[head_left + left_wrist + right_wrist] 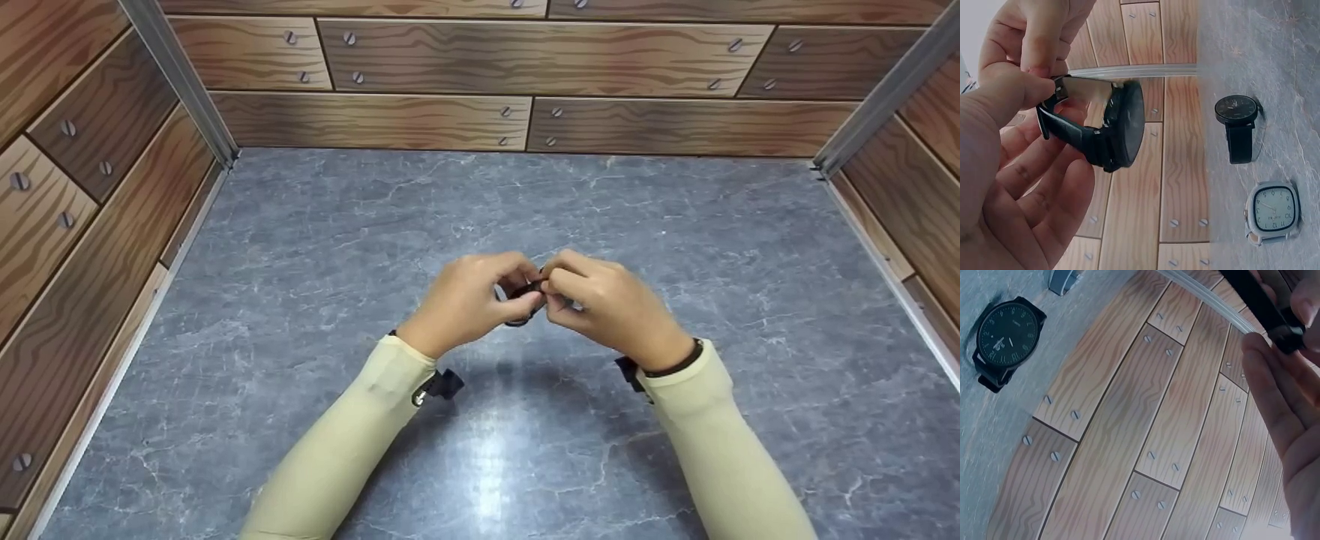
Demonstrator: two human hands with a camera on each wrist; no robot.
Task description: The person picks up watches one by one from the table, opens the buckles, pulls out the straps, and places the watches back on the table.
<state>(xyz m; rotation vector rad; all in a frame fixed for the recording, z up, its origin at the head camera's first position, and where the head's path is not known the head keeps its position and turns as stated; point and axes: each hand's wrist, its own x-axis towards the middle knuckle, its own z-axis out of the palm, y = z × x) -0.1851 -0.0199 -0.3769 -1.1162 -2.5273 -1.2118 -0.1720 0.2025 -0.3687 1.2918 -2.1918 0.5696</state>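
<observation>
My left hand point(469, 300) and my right hand point(600, 296) meet over the table, and both grip — thumb against fingers — the strap of one black watch point(1134, 126). The left wrist view shows its dial almost from the edge, so I cannot read any writing on it. This dial faces to the right of that view; the strap point(1067, 129) bends back in a loop to my fingers, and the long axis runs from the upper left to the lower right.

Farther off, on the grey marbled table point(337, 217), lies a square white watch point(1274, 209). Its numerals are readable but upside down, 12 at the bottom and 6 at the top; the small word on the dial I cannot read. Near it is a round watch point(1237, 109), dark and blurred. The right wrist view shows a round black dial point(1008, 334) with its 12 to the lower left — whether it is the same one, I cannot tell. Wood-patterned walls point(547, 56) stand around the table.
</observation>
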